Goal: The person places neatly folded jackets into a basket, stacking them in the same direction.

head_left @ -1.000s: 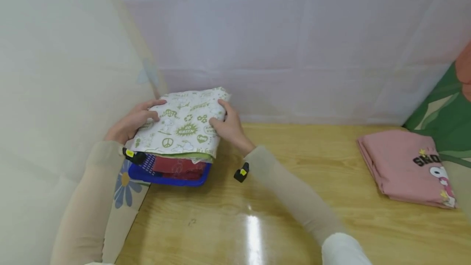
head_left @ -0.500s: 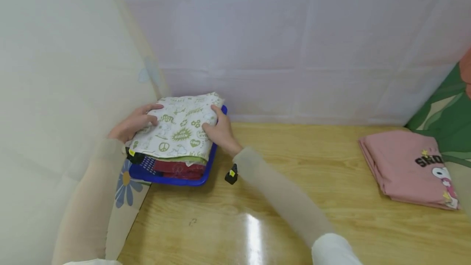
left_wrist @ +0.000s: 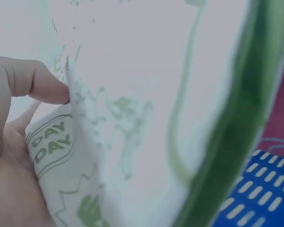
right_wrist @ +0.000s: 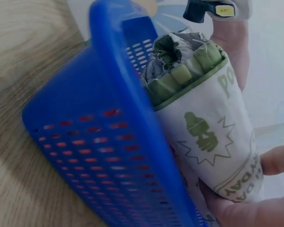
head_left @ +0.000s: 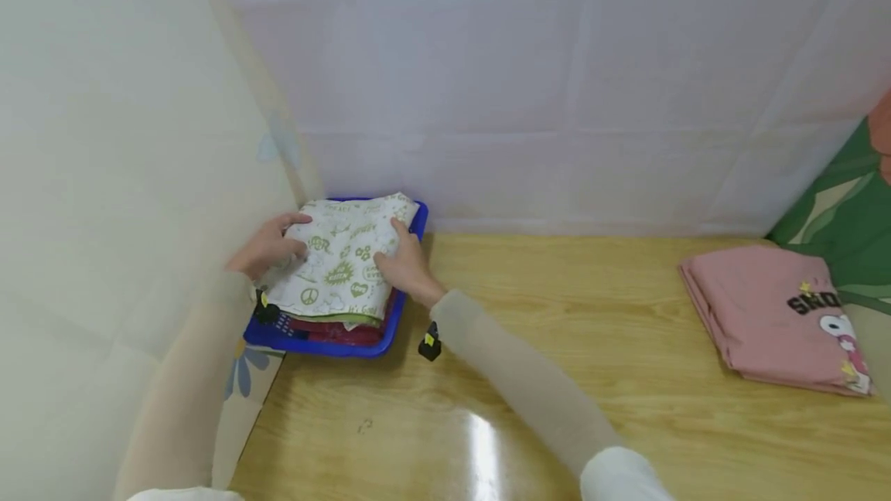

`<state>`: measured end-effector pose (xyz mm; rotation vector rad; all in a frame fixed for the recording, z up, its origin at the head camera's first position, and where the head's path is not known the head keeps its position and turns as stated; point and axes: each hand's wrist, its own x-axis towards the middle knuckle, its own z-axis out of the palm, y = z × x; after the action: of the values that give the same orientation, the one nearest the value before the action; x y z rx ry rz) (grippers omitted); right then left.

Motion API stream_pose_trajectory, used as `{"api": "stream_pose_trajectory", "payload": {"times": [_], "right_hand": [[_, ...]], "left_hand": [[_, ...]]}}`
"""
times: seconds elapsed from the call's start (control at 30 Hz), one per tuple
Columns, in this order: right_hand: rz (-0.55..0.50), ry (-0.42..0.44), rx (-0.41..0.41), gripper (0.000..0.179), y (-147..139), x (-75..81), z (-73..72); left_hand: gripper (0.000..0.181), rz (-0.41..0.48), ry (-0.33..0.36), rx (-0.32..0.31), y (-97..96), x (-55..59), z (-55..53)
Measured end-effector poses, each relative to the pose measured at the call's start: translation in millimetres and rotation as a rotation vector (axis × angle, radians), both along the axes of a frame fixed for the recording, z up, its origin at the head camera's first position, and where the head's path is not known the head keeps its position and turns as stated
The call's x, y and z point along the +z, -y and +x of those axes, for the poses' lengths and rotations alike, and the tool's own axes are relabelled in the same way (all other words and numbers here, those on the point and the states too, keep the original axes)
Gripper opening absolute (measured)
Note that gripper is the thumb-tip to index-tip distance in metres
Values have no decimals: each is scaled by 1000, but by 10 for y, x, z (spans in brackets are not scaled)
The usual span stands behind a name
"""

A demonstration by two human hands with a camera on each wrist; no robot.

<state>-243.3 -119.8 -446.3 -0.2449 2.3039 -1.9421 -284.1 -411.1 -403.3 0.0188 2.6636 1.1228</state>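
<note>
A folded white cloth with green prints (head_left: 341, 253) lies over the blue plastic basket (head_left: 395, 323), its layered green-trimmed edge facing me. My left hand (head_left: 270, 244) grips the cloth's left side; in the left wrist view its thumb presses the fabric (left_wrist: 68, 142). My right hand (head_left: 409, 265) holds the opposite side between thumb and fingers, just inside the basket's right rim. In the right wrist view the cloth (right_wrist: 206, 127) looks thick and rolled at its end, leaning in past the rim. Beneath it, dark red fabric (head_left: 348, 333) shows inside the basket; the rest is covered.
At the right of the wooden table (head_left: 557, 315) lies a folded pink garment (head_left: 773, 315) with a cartoon print. A pale wall sheet (head_left: 445, 99) rises behind the basket, and another covering (head_left: 125, 176) stands close on the left.
Both hands have lowered the printed cloth into the basket, moving slightly toward me. The basket's right and back rims now show around it. The pink garment has stayed put.
</note>
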Motion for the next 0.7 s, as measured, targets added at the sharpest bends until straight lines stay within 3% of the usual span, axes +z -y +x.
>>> {"api": "stream_pose_trajectory", "payload": {"times": [0.2, 0.4, 0.7], "right_hand": [[67, 40, 16, 82, 11, -69, 36], [83, 22, 93, 85, 49, -59, 50], [237, 1, 190, 86, 95, -50, 63]], "left_hand": [[85, -11, 53, 24, -43, -133, 14], [84, -20, 25, 28, -53, -172, 65], [84, -84, 2, 3, -104, -250, 109]]}}
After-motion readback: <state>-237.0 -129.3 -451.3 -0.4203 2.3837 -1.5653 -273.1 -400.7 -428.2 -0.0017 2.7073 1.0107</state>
